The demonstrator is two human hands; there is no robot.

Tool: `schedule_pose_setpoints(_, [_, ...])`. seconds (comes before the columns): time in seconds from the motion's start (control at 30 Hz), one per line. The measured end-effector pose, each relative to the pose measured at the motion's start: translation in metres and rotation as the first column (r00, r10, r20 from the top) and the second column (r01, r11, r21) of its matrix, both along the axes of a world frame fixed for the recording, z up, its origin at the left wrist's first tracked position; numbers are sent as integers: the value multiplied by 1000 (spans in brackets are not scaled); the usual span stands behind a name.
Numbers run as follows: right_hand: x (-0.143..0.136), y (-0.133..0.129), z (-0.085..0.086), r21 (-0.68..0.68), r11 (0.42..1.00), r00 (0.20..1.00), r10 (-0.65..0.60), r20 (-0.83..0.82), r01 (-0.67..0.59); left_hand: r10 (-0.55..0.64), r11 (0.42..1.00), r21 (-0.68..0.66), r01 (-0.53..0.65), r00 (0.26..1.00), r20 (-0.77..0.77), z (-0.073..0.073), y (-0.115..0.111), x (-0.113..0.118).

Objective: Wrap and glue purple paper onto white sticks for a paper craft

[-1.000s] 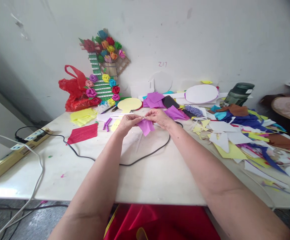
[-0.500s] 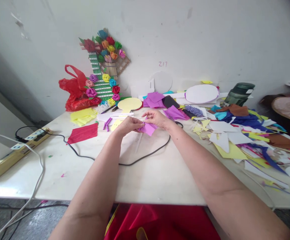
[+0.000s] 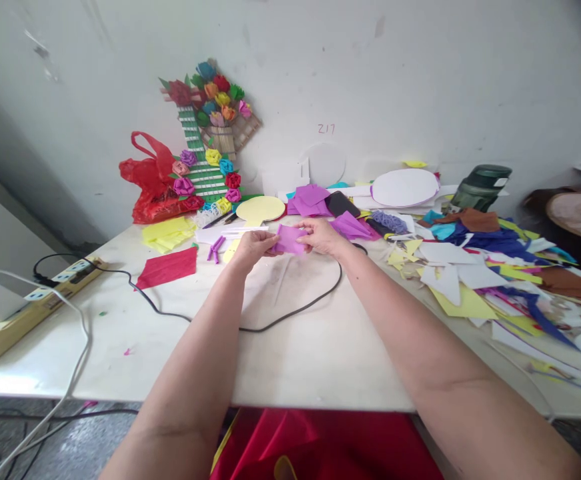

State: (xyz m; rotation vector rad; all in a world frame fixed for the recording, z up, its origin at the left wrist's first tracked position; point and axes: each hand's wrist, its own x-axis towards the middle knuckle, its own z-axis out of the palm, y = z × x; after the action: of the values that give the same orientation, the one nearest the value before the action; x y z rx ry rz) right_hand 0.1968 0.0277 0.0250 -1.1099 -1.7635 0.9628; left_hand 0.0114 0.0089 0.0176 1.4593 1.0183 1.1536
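A small piece of purple paper (image 3: 290, 239) is stretched between both hands above the table. My left hand (image 3: 256, 251) pinches its left edge between thumb and fingers. At the opposite edge, my right hand (image 3: 320, 238) grips it the same way. Left of the hands lie several small purple paper rolls (image 3: 215, 249). A yellow round card (image 3: 260, 208) rests just behind, and more purple paper sheets (image 3: 354, 226) lie beyond my right hand.
A black cable (image 3: 270, 328) loops across the table (image 3: 315, 373) under my forearms. Paper scraps (image 3: 463, 307) and a dark green bottle (image 3: 480, 188) occupy the right. On the left are red paper (image 3: 167, 268), a power strip (image 3: 35, 310), a red bag (image 3: 147, 183) and paper-flower craft (image 3: 207, 170).
The purple paper has turned from a slanted, partly folded position to a flatter one stretched between the hands. My right hand has shifted slightly and now pinches its right edge.
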Motion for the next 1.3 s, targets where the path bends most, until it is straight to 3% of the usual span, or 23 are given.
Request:
schedule_pose_setpoints(0.07, [4, 5, -3, 3, 997, 993, -77, 89, 77, 62, 998, 12, -62, 998, 31, -2, 3, -1])
schedule_pose_setpoints(0.13, [8, 9, -5, 132, 973, 943, -216, 255, 187, 128, 992, 10, -129, 989, 71, -4, 7, -3])
schedule_pose_setpoints(0.2, [12, 9, -4, 327, 910, 808, -386, 446, 254, 178, 984, 2, -179, 977, 117, -6, 11, -5])
schedule_pose_setpoints(0.27, [13, 6, -3, 450, 864, 653, -477, 588, 226, 200, 979, -1, -202, 968, 153, -8, 13, -8])
schedule_pose_setpoints(0.33, [12, 0, -1, 471, 867, 539, -478, 693, 164, 211, 977, -5, -213, 962, 176, -9, 14, -9])
schedule_pose_setpoints(0.43, [8, -6, -2, 411, 902, 444, -426, 788, 134, 225, 974, -23, -225, 951, 214, -8, 14, -10])
schedule_pose_setpoints(0.8, [-12, -5, -18, 364, 897, 364, -436, 823, 251, 180, 984, -57, -171, 910, 374, -8, 13, -14])
schedule_pose_setpoints(1.03, [-8, -7, -20, 370, 896, 378, -440, 815, 245, 188, 982, -120, -148, 850, 492, -13, 16, -16])
schedule_pose_setpoints(1.3, [0, -6, -17, 368, 896, 388, -440, 810, 248, 206, 978, -138, -158, 836, 509, -14, 17, -17])
